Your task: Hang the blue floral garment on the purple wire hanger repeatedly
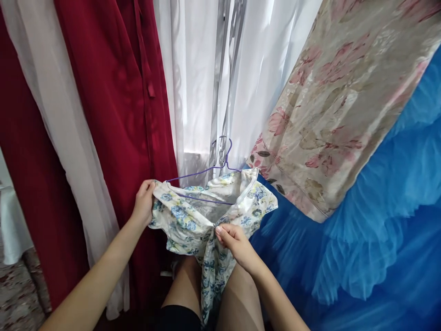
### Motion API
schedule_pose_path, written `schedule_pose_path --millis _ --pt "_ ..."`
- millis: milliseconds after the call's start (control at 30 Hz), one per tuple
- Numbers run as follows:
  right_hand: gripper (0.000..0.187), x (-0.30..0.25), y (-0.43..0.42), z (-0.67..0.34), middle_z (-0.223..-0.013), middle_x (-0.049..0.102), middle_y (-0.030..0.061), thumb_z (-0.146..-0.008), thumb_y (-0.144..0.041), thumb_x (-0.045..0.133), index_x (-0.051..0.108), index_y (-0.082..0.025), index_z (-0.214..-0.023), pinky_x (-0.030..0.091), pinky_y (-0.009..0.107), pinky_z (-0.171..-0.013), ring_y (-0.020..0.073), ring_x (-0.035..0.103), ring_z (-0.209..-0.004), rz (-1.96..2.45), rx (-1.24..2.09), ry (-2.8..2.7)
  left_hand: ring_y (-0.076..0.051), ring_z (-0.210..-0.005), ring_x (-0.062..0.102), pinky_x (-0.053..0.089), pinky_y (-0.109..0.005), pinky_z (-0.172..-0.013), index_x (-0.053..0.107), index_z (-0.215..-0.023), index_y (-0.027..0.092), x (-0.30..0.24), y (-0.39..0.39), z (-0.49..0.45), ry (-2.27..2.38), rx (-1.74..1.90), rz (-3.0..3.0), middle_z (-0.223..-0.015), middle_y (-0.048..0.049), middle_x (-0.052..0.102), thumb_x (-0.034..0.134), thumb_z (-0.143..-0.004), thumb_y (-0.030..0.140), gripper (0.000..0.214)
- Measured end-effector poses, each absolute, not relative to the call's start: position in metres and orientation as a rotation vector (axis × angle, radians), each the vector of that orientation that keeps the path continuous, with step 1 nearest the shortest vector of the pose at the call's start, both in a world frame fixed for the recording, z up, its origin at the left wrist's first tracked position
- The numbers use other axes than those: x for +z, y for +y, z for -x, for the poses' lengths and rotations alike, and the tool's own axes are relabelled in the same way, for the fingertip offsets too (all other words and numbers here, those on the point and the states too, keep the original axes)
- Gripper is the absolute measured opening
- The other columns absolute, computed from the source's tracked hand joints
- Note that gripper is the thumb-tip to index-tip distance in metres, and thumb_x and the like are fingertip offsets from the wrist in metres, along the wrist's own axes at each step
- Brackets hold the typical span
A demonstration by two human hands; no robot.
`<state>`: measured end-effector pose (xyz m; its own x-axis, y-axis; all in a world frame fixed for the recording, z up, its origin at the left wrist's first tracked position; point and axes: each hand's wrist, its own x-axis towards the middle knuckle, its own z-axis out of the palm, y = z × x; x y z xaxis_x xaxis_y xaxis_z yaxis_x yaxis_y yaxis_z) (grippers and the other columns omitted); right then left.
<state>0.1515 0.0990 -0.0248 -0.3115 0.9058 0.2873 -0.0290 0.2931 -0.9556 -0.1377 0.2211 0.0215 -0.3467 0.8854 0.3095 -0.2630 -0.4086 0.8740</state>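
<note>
My left hand (144,202) pinches the top (182,218) just left of the hanger (196,174), right hand (237,243) pinching its V-neck below

Bare forearms (99,269) here, slim, tapering down to bare hands (236,243)! Bare legs (241,299) below, and there's black cloth (181,318), plain and smooth-edged, covering one.

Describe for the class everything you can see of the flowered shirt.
The shirt looks like thin whitish cloth, printed with blue and yellow flowers. Its neck opens in a V. It sits on a purple hanger, its lower part hanging bunched in front of the legs. The left hand grips one shoulder end; the right hand pinches the front below the V.
</note>
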Motion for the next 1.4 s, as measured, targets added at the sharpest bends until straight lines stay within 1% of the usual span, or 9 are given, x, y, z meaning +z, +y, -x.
schedule_pose_path --millis 167,300,533,633,733,833,1000,1167,1400 --pt "0.056 -0.054 0.094 -0.148 -0.052 0.034 -0.0081 -0.088 -0.070 0.059 0.047 -0.021 -0.065 0.018 0.027 -0.049 0.0087 0.024 -0.049 0.850 1.280 -1.438 -0.014 -0.063 0.054 0.044 -0.024 -0.059 0.056 -0.087 0.021 -0.050 0.198 0.121 1.038 1.776 -0.814 -0.074 0.0041 0.059 0.079 -0.058 0.049 0.046" --pt "0.057 -0.063 0.094 -0.156 -0.048 0.033 -0.0095 -0.086 -0.073 0.060 0.051 -0.020 -0.067 0.017 0.025 -0.047 0.0078 0.023 -0.045 0.939 1.251 -1.413 -0.014 -0.065 0.057 0.046 -0.024 -0.061 0.054 -0.085 0.021 -0.072 0.185 0.110 1.022 1.723 -0.750 -0.076 0.0037 0.060 0.081 -0.057 0.044 0.045" --pt "0.054 -0.030 0.088 -0.163 -0.049 0.040 -0.0074 -0.088 -0.069 0.060 0.059 -0.017 -0.072 0.018 0.024 -0.044 0.0079 0.029 -0.044 0.995 1.176 -1.507 -0.011 -0.070 0.054 0.045 -0.019 -0.063 0.061 -0.093 0.021 0.009 0.187 0.132 0.870 1.896 -1.038 -0.079 0.0041 0.057 0.080 -0.074 0.047 0.038" --pt "0.051 -0.019 0.086 -0.159 -0.048 0.038 -0.0084 -0.090 -0.066 0.061 0.059 -0.017 -0.073 0.017 0.023 -0.044 0.0073 0.026 -0.043 0.939 1.198 -1.513 -0.011 -0.069 0.053 0.045 -0.019 -0.062 0.062 -0.090 0.019 0.041 0.183 0.144 0.853 1.842 -1.168 -0.079 0.0026 0.058 0.081 -0.074 0.045 0.036" --pt "0.051 -0.025 0.084 -0.154 -0.046 0.033 -0.0108 -0.088 -0.068 0.062 0.056 -0.019 -0.074 0.015 0.023 -0.042 0.0064 0.021 -0.040 0.877 1.262 -1.414 -0.012 -0.067 0.051 0.042 -0.019 -0.060 0.061 -0.085 0.018 0.035 0.173 0.149 0.917 1.689 -1.165 -0.076 0.0021 0.056 0.082 -0.072 0.047 0.038" --pt "0.051 -0.046 0.081 -0.152 -0.044 0.031 -0.0123 -0.088 -0.070 0.060 0.054 -0.020 -0.077 0.013 0.022 -0.040 0.0060 0.018 -0.038 0.859 1.342 -1.368 -0.013 -0.067 0.050 0.040 -0.020 -0.059 0.061 -0.085 0.018 -0.001 0.160 0.148 1.006 1.498 -1.226 -0.075 0.0018 0.055 0.079 -0.076 0.051 0.039" --pt "0.050 -0.067 0.073 -0.162 -0.049 0.033 -0.0098 -0.094 -0.066 0.055 0.057 -0.019 -0.078 0.015 0.024 -0.043 0.0080 0.024 -0.043 0.957 1.292 -1.473 -0.016 -0.070 0.051 0.041 -0.024 -0.064 0.061 -0.080 0.018 -0.040 0.143 0.132 1.060 1.181 -1.435 -0.075 0.0002 0.054 0.070 -0.084 0.055 0.038" --pt "0.049 -0.055 0.063 -0.184 -0.057 0.037 -0.0051 -0.098 -0.059 0.053 0.065 -0.017 -0.077 0.021 0.026 -0.051 0.0111 0.030 -0.054 1.020 1.117 -1.667 -0.017 -0.075 0.051 0.041 -0.026 -0.070 0.061 -0.081 0.018 -0.010 0.127 0.096 0.948 1.122 -1.581 -0.077 -0.0005 0.053 0.065 -0.089 0.052 0.035" --pt "0.052 -0.088 0.061 -0.205 -0.054 0.033 -0.0055 -0.094 -0.064 0.054 0.060 -0.019 -0.070 0.020 0.027 -0.051 0.0122 0.028 -0.051 1.116 1.101 -1.516 -0.015 -0.066 0.050 0.039 -0.026 -0.062 0.059 -0.089 0.020 0.045 0.076 0.058 0.731 1.022 -1.721 -0.072 -0.0004 0.055 0.061 -0.093 0.051 0.032"
